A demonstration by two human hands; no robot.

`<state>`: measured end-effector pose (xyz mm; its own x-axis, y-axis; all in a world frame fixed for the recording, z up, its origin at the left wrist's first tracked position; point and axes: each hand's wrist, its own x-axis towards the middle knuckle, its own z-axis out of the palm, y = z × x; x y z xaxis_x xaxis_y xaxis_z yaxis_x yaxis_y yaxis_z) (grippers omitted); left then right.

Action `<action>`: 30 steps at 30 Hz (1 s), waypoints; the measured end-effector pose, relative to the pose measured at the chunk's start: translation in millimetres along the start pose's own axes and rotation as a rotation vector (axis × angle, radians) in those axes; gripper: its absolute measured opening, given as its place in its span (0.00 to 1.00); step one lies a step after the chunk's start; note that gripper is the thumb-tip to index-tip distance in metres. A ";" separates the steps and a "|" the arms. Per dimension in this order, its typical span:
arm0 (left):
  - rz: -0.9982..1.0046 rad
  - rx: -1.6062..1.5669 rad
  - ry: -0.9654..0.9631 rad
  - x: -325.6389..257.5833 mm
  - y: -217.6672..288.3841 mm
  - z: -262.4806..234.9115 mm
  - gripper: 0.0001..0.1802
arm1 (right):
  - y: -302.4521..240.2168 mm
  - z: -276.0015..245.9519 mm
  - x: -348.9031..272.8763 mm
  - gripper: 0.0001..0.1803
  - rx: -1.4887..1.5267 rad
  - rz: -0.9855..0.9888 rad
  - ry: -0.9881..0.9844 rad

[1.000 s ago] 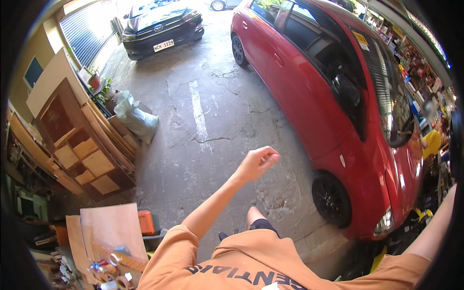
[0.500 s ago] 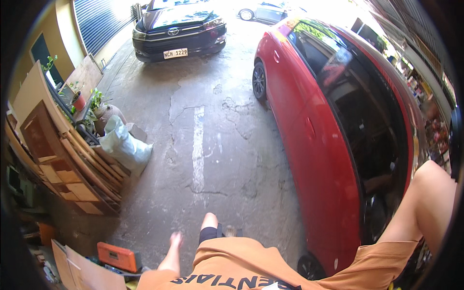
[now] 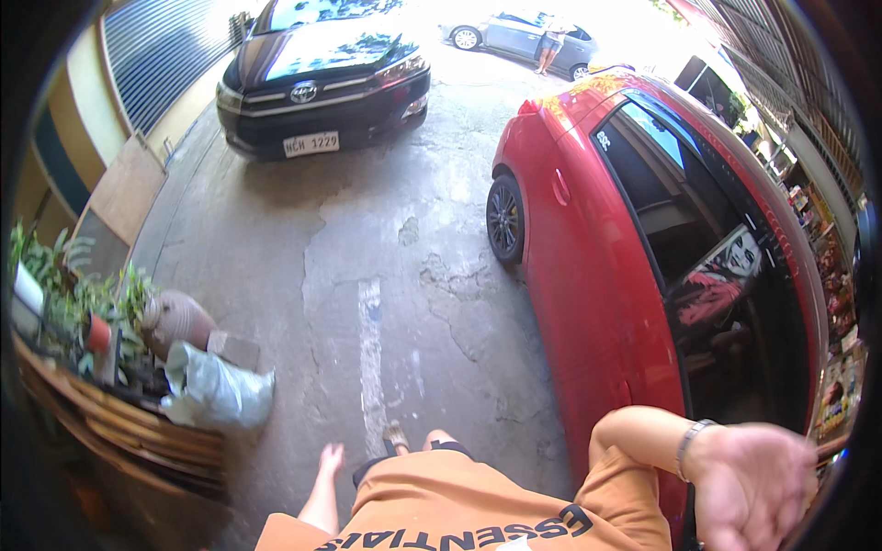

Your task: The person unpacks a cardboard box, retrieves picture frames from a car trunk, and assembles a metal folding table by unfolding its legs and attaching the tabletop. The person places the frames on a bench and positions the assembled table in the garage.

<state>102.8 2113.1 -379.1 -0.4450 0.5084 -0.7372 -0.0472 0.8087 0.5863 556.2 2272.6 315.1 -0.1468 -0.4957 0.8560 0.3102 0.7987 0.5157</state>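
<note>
Fingers of the right hand (image 3: 758, 477) hang loosely spread, blurred and apparently empty, palm toward the camera, as a person in an orange shirt (image 3: 450, 496) walks a concrete floor (image 3: 266, 239) alongside a red car (image 3: 583, 294). That hand has swung into view since half a second ago, when only its arm showed; whether it touches the car's side cannot be told. The left hand (image 3: 332, 456), low over the concrete, seems to hold nothing; its fingers look close together, too small to read exactly. An orange case seen earlier at lower left has gone from view, while a dark car (image 3: 322, 101) looms larger ahead. With both hands apparently free and a pale sack (image 3: 225, 390) apart to the left, the change reads as walking, not handling.
</note>
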 end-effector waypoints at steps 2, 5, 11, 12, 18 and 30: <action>0.370 -0.162 -0.098 76.0 168.9 30.9 0.11 | 50.9 23.3 -67.0 0.27 0.021 0.375 -0.099; 0.698 -0.020 -0.156 155.1 394.3 70.3 0.14 | 114.3 59.9 -166.2 0.26 -0.173 0.629 -0.361; 0.685 0.049 -0.179 273.4 608.1 157.7 0.14 | 260.1 138.0 -332.7 0.20 0.055 1.097 -0.569; 0.631 0.025 -0.191 294.7 611.9 167.5 0.14 | 287.2 155.8 -357.1 0.18 0.115 1.175 -0.572; 0.078 0.387 -0.410 351.7 536.9 197.7 0.27 | 474.9 264.1 -462.0 0.17 0.347 1.081 -0.848; -0.163 0.747 -0.326 656.7 886.3 241.6 0.16 | 769.3 478.5 -750.2 0.13 0.603 1.446 -0.872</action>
<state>-15.1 3235.2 -424.7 -0.1967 0.3349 -0.9215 0.5683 0.8048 0.1712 455.5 3422.2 87.1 -0.5623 0.7843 0.2622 0.3071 0.4924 -0.8144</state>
